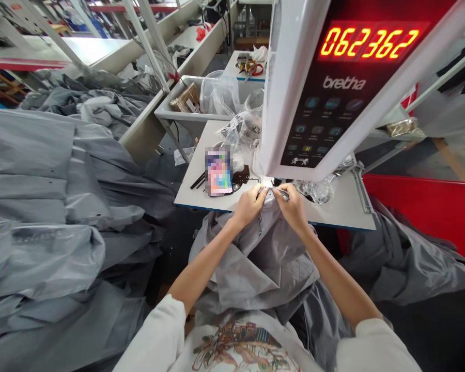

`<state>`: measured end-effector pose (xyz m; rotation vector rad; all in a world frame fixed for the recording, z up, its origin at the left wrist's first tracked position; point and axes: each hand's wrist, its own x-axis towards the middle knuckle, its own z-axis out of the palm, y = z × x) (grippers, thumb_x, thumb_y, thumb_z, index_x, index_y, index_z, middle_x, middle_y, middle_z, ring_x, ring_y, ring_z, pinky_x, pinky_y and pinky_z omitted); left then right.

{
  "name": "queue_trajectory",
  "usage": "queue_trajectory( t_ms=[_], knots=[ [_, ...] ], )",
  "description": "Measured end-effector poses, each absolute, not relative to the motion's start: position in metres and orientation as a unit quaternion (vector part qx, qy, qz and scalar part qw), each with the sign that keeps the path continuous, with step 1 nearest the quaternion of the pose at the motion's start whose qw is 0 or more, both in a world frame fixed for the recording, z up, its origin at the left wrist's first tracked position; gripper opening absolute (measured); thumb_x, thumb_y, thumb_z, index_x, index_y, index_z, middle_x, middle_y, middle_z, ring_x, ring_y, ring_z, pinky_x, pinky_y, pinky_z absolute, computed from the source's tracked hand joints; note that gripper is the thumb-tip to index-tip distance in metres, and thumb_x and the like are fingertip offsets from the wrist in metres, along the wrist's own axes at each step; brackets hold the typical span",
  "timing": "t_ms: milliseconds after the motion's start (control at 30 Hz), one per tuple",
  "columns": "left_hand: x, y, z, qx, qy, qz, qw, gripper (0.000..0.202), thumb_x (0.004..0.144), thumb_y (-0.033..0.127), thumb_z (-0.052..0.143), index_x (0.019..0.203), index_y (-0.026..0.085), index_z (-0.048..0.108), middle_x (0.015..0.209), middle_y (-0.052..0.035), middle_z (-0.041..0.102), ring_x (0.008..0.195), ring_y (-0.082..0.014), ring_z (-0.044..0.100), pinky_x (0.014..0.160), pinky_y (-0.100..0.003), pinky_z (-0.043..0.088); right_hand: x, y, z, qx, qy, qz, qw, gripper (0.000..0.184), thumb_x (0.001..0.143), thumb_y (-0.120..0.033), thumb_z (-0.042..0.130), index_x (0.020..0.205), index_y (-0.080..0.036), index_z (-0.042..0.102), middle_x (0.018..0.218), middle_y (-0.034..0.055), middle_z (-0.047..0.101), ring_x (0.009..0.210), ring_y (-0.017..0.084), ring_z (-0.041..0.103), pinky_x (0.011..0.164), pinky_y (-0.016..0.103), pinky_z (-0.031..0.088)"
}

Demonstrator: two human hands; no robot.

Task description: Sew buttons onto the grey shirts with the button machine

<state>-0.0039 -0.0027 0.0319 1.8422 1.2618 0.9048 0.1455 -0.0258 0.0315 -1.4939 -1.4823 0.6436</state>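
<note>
Grey fabric [251, 258] drapes from the table edge down over my lap. My left hand [250, 205] is closed, pinching the fabric's upper edge at the front of the machine. Close beside it on the right, my right hand [292, 206] pinches the same edge, and a short stretch of cloth runs between the two. The white machine head [281, 150] with a lit red number display rises just beyond my hands and hides the spot behind them. Both hands rest at the front edge of the white table [194, 186].
A phone [219, 173] lies on the table left of my hands. Clear plastic bags [323, 190] sit to the right and behind. Large piles of grey fabric [34, 206] fill the left side. A red surface [430, 206] stands at right, with more grey cloth [411, 253] hanging below it.
</note>
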Motion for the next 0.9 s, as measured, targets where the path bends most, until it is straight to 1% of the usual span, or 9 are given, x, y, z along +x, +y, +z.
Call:
queue_trajectory(
  t_ms=[167, 267, 400, 533, 733, 800, 900],
  knots=[
    [0.003, 0.002, 0.029, 0.706, 0.518, 0.365, 0.317, 0.023, 0.095, 0.036, 0.046, 0.096, 0.017, 0.059, 0.088, -0.0054, 0.067, 0.08, -0.0177, 0.062, 0.071, -0.025, 0.039, 0.147, -0.024, 0.032, -0.613, -0.591, 0.249, 0.461, 0.02, 0.087, -0.04, 0.053, 0.084, -0.02, 0.057, 0.084, 0.0021, 0.064, 0.083, 0.018, 0.057, 0.076, 0.028, 0.042],
    [0.006, 0.003, 0.029, 0.714, 0.535, 0.345, 0.29, 0.024, 0.094, 0.036, 0.047, 0.097, 0.017, 0.061, 0.088, -0.0057, 0.069, 0.08, -0.0185, 0.063, 0.07, -0.025, 0.039, 0.146, -0.023, 0.032, -0.622, -0.581, 0.246, 0.464, 0.02, 0.086, -0.04, 0.053, 0.083, -0.02, 0.057, 0.083, 0.0025, 0.064, 0.083, 0.018, 0.057, 0.076, 0.029, 0.042],
    [0.007, 0.005, 0.031, 0.722, 0.558, 0.326, 0.246, 0.023, 0.094, 0.036, 0.047, 0.1, 0.02, 0.063, 0.088, -0.0041, 0.07, 0.078, -0.0179, 0.064, 0.07, -0.025, 0.041, 0.145, -0.019, 0.03, -0.631, -0.571, 0.237, 0.468, 0.021, 0.084, -0.041, 0.053, 0.084, -0.02, 0.057, 0.084, 0.0026, 0.064, 0.083, 0.019, 0.056, 0.077, 0.03, 0.041],
    [0.006, 0.005, 0.03, 0.734, 0.55, 0.333, 0.216, 0.02, 0.094, 0.033, 0.049, 0.095, 0.02, 0.065, 0.095, -0.0038, 0.071, 0.088, -0.0183, 0.065, 0.074, -0.025, 0.043, 0.145, -0.016, 0.026, -0.634, -0.568, 0.242, 0.465, 0.02, 0.083, -0.039, 0.054, 0.083, -0.019, 0.057, 0.083, 0.0021, 0.063, 0.08, 0.018, 0.055, 0.076, 0.03, 0.041],
    [0.003, 0.004, 0.026, 0.743, 0.553, 0.317, 0.204, 0.022, 0.094, 0.036, 0.049, 0.094, 0.021, 0.064, 0.091, -0.0029, 0.071, 0.085, -0.0195, 0.065, 0.071, -0.027, 0.043, 0.144, -0.018, 0.022, -0.625, -0.57, 0.242, 0.475, 0.02, 0.085, -0.04, 0.055, 0.082, -0.02, 0.056, 0.082, 0.0017, 0.063, 0.08, 0.018, 0.056, 0.076, 0.029, 0.04],
    [0.003, 0.004, 0.023, 0.743, 0.552, 0.316, 0.207, 0.022, 0.094, 0.036, 0.048, 0.097, 0.021, 0.064, 0.09, -0.003, 0.07, 0.083, -0.0196, 0.065, 0.07, -0.028, 0.043, 0.144, -0.02, 0.021, -0.617, -0.574, 0.24, 0.481, 0.021, 0.086, -0.041, 0.054, 0.082, -0.02, 0.056, 0.082, 0.0019, 0.063, 0.081, 0.018, 0.056, 0.077, 0.029, 0.041],
    [0.003, 0.006, 0.016, 0.748, 0.537, 0.337, 0.195, 0.025, 0.094, 0.035, 0.049, 0.111, 0.02, 0.06, 0.095, -0.0046, 0.067, 0.085, -0.0191, 0.063, 0.073, -0.028, 0.045, 0.143, -0.022, 0.017, -0.613, -0.571, 0.24, 0.491, 0.021, 0.086, -0.041, 0.053, 0.084, -0.02, 0.055, 0.082, 0.0019, 0.062, 0.079, 0.017, 0.056, 0.076, 0.028, 0.041]
  ],
)
